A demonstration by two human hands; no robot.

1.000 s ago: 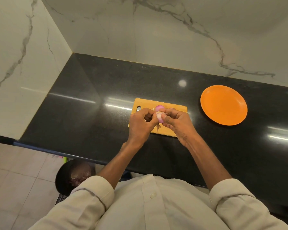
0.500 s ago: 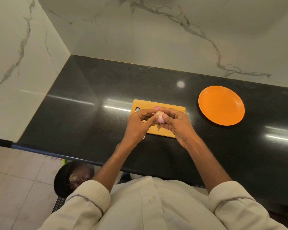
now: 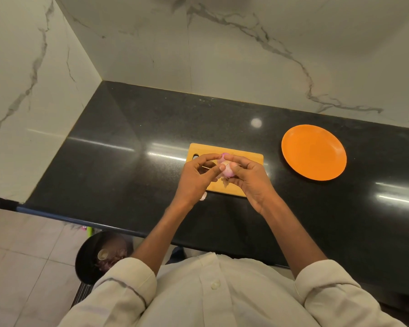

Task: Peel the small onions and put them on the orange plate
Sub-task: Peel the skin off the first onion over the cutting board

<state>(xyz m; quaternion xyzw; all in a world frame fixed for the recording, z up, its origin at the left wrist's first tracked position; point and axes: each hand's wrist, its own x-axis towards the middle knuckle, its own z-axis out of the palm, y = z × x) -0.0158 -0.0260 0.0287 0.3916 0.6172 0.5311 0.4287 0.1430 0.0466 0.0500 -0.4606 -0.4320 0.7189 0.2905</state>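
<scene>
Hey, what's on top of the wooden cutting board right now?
Above the cutting board, the left hand and right hand hold a small onion. A second onion peeks out behind. The hands cover most of the board.

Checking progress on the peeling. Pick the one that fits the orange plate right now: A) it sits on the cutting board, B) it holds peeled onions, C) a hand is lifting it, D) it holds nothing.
D: the plate shows only bare orange surface, while both hands work an onion over the board.

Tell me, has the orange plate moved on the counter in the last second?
No. The orange plate sits the same way right of the cutting board; only the head camera shifted.
</scene>
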